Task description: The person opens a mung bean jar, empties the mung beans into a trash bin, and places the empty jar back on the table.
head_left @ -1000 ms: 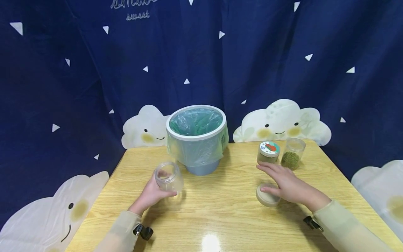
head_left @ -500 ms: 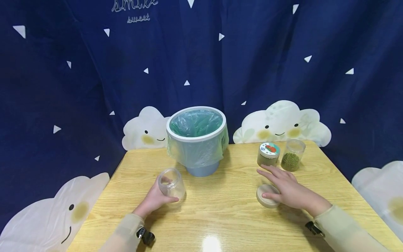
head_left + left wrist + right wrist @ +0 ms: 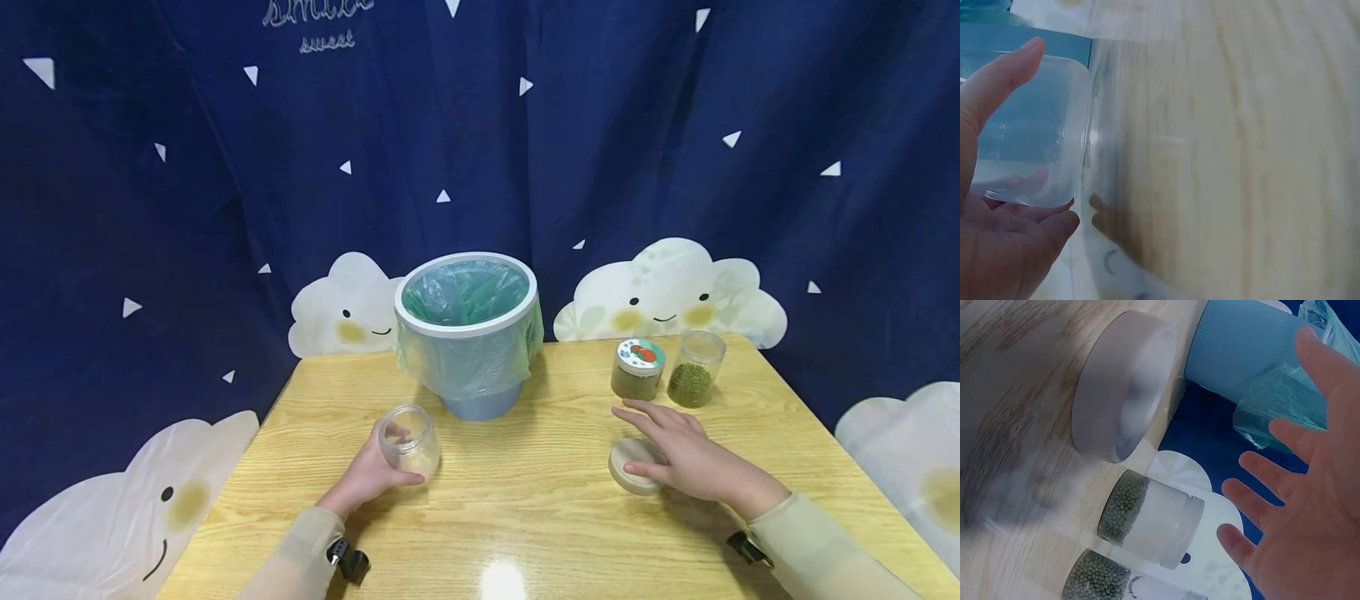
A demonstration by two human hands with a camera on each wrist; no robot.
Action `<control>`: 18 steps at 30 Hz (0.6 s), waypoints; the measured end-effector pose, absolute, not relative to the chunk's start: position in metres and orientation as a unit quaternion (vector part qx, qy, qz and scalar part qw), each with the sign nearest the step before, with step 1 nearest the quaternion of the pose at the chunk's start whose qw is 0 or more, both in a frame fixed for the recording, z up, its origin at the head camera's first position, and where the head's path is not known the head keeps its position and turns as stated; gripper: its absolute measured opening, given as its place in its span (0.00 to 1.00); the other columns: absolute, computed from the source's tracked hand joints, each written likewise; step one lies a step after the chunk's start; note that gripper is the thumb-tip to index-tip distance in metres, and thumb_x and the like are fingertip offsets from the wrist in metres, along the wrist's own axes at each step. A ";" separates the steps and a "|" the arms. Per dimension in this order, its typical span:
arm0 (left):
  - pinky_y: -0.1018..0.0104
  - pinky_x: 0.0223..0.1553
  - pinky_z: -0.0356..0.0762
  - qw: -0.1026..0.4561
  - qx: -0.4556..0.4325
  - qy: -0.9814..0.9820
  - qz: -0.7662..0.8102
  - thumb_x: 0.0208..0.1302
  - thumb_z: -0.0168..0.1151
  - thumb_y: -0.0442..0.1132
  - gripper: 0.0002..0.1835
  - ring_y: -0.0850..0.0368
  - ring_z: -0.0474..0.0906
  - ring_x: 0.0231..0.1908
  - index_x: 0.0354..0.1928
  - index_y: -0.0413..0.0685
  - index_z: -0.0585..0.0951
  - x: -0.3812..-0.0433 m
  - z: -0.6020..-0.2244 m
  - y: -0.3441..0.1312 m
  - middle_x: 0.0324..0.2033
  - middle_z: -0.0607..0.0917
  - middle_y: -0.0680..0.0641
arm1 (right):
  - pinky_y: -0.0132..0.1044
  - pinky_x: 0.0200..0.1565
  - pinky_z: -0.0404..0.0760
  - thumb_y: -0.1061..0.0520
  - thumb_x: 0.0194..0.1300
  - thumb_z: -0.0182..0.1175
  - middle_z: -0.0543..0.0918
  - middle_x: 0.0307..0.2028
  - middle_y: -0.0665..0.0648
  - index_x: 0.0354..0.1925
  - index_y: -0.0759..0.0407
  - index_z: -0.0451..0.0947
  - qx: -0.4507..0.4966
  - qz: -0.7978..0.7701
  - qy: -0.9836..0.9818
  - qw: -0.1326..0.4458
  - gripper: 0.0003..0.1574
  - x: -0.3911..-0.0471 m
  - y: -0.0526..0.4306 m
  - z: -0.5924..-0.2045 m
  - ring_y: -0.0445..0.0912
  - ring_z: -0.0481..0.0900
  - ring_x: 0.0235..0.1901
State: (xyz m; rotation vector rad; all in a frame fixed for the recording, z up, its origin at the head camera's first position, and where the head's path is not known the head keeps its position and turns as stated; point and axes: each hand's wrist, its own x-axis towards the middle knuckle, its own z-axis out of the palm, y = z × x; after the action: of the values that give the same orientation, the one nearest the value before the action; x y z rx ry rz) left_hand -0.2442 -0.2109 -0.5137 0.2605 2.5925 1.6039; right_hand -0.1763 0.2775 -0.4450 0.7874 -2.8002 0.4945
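An empty clear jar (image 3: 411, 446) stands upright on the near left of the table, gripped by my left hand (image 3: 375, 471) with thumb and fingers on its sides. In the left wrist view, the base of the clear jar (image 3: 1063, 131) is right at the wood. My right hand (image 3: 686, 458), fingers spread and holding nothing, hovers over a round pale lid (image 3: 633, 471). The right wrist view shows the hollow side of the lid (image 3: 1122, 387) facing up, apart from my fingers. Just beyond that hand is a jar with a tomato-printed lid (image 3: 637, 371).
An uncovered jar partly filled with green beans (image 3: 693, 375) stands beside the printed-lid jar at the back right. A blue bin (image 3: 480, 400) lined with a green plastic bag occupies the back middle of the wooden table (image 3: 517, 492). A dark blue curtain (image 3: 450, 125) hangs behind.
My left hand has brought the clear jar down toward the table and slightly right, then kept it there. The right hand has shifted only a little, still above the lid.
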 end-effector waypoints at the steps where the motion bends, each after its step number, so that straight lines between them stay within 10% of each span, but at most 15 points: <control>1: 0.53 0.61 0.72 0.040 0.084 0.850 0.519 0.37 0.87 0.32 0.50 0.41 0.75 0.61 0.62 0.41 0.65 -0.244 -0.514 -0.212 0.62 0.75 0.38 | 0.70 0.57 0.68 0.43 0.66 0.70 0.69 0.71 0.64 0.74 0.55 0.67 0.266 0.171 -0.944 0.094 0.45 -0.176 0.277 -0.445 0.62 0.71 0.67; 18: 0.38 0.73 0.60 0.048 0.088 0.841 0.531 0.40 0.86 0.30 0.52 0.33 0.70 0.67 0.66 0.34 0.62 -0.250 -0.515 -0.213 0.65 0.75 0.32 | 0.63 0.54 0.73 0.45 0.67 0.69 0.77 0.64 0.57 0.67 0.54 0.75 0.276 0.166 -0.941 0.103 0.35 -0.178 0.277 -0.446 0.56 0.76 0.61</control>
State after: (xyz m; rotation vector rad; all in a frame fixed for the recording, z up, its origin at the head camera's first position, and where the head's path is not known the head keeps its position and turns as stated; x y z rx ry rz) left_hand -0.2504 -0.2133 -0.5145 0.2679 2.5657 1.6203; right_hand -0.1778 0.2774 -0.4456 0.8145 -2.7769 0.4909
